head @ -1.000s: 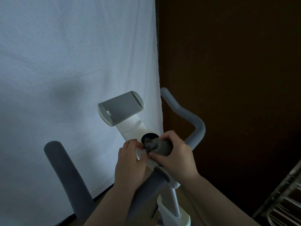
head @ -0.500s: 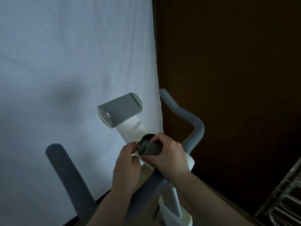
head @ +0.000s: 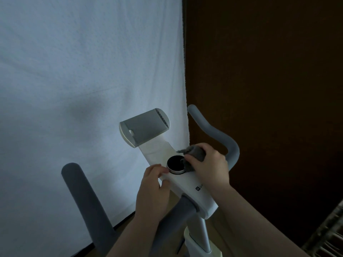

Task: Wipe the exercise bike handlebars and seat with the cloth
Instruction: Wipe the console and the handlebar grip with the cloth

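A white exercise bike console (head: 187,184) with a round black knob (head: 175,164) fills the lower middle. Grey foam handlebars curve up on the left (head: 81,199) and on the right (head: 219,133). My right hand (head: 209,164) grips a bunched grey cloth (head: 196,153) just right of the knob, against the console. My left hand (head: 153,188) rests on the console's left edge, fingertips curled at the knob's rim. A grey tablet holder (head: 144,127) stands at the front of the console. The seat is out of view.
A pale curtain (head: 83,80) hangs behind the bike on the left, and a dark brown wall (head: 269,80) is on the right. A metal rack (head: 330,238) shows at the bottom right corner. The white bike post (head: 202,236) runs down below the console.
My right hand has carried the cloth off the knob toward the right, so the black knob now shows. My left hand has stayed on the console's left edge.
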